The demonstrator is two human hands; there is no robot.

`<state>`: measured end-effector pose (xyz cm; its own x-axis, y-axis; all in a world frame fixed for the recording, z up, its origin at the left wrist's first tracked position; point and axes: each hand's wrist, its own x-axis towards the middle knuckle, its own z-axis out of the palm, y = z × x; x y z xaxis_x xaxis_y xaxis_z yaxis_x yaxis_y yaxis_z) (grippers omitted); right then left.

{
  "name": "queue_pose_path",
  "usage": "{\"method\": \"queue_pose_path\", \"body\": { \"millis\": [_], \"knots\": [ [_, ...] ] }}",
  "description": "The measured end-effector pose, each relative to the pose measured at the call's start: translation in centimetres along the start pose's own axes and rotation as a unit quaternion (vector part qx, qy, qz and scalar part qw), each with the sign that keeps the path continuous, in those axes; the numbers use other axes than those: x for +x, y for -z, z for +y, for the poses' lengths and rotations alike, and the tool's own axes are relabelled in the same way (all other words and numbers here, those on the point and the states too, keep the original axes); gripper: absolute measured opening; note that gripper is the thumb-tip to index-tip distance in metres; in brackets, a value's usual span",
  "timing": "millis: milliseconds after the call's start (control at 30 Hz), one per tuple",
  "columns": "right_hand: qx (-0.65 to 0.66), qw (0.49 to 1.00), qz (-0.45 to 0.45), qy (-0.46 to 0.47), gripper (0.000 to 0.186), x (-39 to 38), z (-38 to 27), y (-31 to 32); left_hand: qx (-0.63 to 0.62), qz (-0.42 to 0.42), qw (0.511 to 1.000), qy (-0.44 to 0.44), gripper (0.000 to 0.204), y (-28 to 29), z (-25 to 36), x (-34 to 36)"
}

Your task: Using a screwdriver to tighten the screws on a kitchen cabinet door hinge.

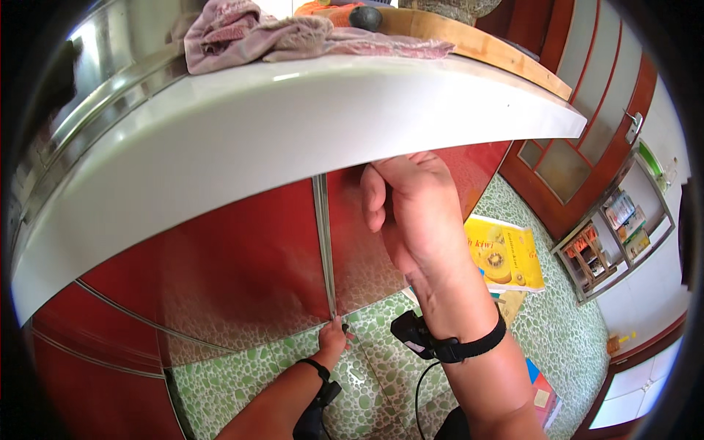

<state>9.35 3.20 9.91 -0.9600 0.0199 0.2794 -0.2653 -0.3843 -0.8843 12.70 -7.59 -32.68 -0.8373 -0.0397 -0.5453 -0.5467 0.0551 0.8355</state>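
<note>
My right hand (pixel 407 202) is raised beneath the white countertop's front edge (pixel 315 110) against a red cabinet door (pixel 462 172), its fingers curled; what the upper fingertips grip is hidden. Lower down, my left hand (pixel 334 336) has its fingers closed at the bottom of a vertical metal strip (pixel 323 242) between red cabinet panels (pixel 242 271). A black strap with a small box circles each wrist.
Pink cloths (pixel 257 40), a wooden board (pixel 513 66) and a steel rim (pixel 95 103) top the counter. A yellow bag (pixel 506 249) lies on the green floor (pixel 242 389). At right are a wood-framed door (pixel 587 73) and a shelf rack (pixel 609 235).
</note>
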Motion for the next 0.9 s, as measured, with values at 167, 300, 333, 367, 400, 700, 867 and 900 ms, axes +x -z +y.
{"method": "queue_pose_path", "body": {
  "millis": [167,300,333,367,400,700,867,900],
  "knots": [
    [0.006,1.000,-0.009,-0.011,0.027,0.0,-0.1,-0.1,-0.039,-0.008,0.999,0.016,0.050,-0.1,-0.4,0.4],
    [0.004,1.000,-0.005,-0.010,0.026,-0.2,-0.1,-0.1,-0.024,-0.045,0.999,-0.007,0.052,0.9,-0.6,0.2],
    [0.005,1.000,-0.005,-0.011,0.026,-0.1,0.0,-0.1,-0.024,-0.045,0.999,-0.007,0.052,1.2,-0.7,0.2],
    [0.000,1.000,-0.005,-0.009,0.027,0.0,0.1,0.1,-0.021,-0.059,0.998,-0.019,0.052,1.4,-0.8,0.3],
    [-0.005,1.000,-0.006,-0.006,0.027,0.0,0.0,0.2,-0.019,-0.075,0.997,-0.032,0.052,1.7,-0.8,0.5],
    [0.000,1.000,0.001,0.003,0.028,0.0,0.5,-0.4,0.016,0.024,1.000,0.009,0.049,0.8,-1.6,1.4],
    [0.003,1.000,0.024,0.002,0.029,-0.1,0.3,-0.3,-0.023,0.082,0.994,0.061,0.049,-2.9,0.8,-0.4],
    [0.001,1.000,0.019,0.006,0.030,-0.1,0.3,-0.3,-0.026,0.080,0.995,0.061,0.049,-2.9,0.6,-0.4]
  ]
}}
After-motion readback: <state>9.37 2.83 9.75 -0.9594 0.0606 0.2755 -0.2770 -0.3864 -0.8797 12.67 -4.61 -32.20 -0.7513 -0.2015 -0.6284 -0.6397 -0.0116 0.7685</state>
